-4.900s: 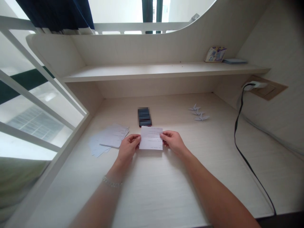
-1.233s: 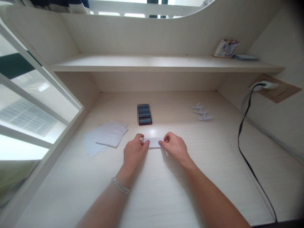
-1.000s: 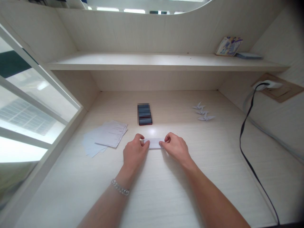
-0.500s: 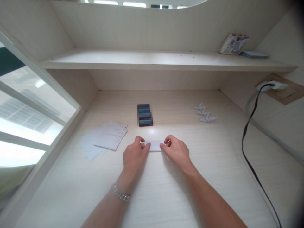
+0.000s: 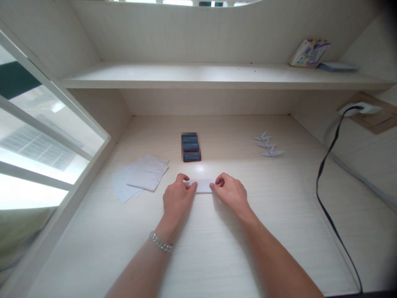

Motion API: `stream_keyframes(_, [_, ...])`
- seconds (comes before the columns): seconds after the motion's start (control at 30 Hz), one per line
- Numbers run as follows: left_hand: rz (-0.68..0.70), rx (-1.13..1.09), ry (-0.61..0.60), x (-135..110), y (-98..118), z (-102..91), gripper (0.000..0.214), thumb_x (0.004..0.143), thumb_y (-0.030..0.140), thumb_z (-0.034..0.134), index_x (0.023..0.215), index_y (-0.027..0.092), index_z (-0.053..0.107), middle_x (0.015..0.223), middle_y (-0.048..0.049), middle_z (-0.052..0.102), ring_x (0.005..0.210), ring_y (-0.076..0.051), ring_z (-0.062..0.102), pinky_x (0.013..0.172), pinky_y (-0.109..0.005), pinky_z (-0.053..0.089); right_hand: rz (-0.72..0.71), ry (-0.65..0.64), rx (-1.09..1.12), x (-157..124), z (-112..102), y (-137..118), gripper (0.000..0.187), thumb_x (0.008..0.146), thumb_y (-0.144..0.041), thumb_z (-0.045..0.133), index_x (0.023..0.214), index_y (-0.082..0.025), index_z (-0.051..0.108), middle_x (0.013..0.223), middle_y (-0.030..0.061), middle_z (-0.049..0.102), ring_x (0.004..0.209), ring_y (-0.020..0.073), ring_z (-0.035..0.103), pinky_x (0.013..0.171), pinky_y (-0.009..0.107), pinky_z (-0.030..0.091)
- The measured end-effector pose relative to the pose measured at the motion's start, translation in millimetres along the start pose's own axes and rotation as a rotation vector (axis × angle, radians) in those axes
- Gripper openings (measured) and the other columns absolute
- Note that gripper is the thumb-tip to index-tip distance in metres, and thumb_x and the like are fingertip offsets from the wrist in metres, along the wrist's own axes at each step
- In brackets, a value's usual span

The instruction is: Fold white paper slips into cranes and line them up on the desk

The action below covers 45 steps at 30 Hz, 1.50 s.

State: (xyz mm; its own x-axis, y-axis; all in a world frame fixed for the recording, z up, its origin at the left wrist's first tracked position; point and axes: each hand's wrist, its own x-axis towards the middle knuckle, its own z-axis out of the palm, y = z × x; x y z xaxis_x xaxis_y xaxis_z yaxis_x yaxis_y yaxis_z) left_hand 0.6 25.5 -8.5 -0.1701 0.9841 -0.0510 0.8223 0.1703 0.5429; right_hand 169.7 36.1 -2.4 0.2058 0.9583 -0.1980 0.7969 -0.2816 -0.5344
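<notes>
folded white paper strip [image 5: 203,186] flat on pale wood worktop [image 5: 217,252], long axis left-right | left hand [image 5: 177,199] pinches its left end, right hand [image 5: 232,193] its right end | hands apart, strip spans the gap, neither nearer

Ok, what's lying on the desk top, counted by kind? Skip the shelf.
Cranes: 3
Slip, folded, pinched between left hand and right hand: 1
Sheet pile, too overlapped to count singly: 1
Phone: 1
Cable: 1
Total: 7
</notes>
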Motion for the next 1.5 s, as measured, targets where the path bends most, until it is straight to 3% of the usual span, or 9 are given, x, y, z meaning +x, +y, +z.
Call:
stream_keyframes(0.9, [-0.020, -0.023, -0.042, -1.0, 0.1, -2.9, 0.019, 0.077, 0.045, 0.053, 0.088, 0.029, 0.055, 0.071, 0.0051, 0.070, 0.070, -0.019, 0.062, 0.057, -0.027, 0.035, -0.028, 0.004, 0.105, -0.2, -0.8, 4.9, 0.014, 0.066, -0.037, 0.064, 0.065, -0.023, 0.061, 0.066, -0.0017, 0.066, 0.062, 0.0142, 0.055, 0.056, 0.025, 0.032])
stream_keyframes(1.5, [-0.015, -0.012, -0.052, -1.3, 1.5, -3.5, 0.020, 0.079, 0.045, 0.051, 0.088, 0.027, 0.055, 0.074, 0.0020, 0.071, 0.072, -0.020, 0.063, 0.057, -0.027, 0.035, -0.023, -0.004, 0.092, 0.1, -2.0, 4.0, 0.015, 0.067, -0.038, 0.065, 0.064, -0.023, 0.062, 0.066, -0.0014, 0.066, 0.062, 0.0142, 0.056, 0.055, 0.025, 0.033])
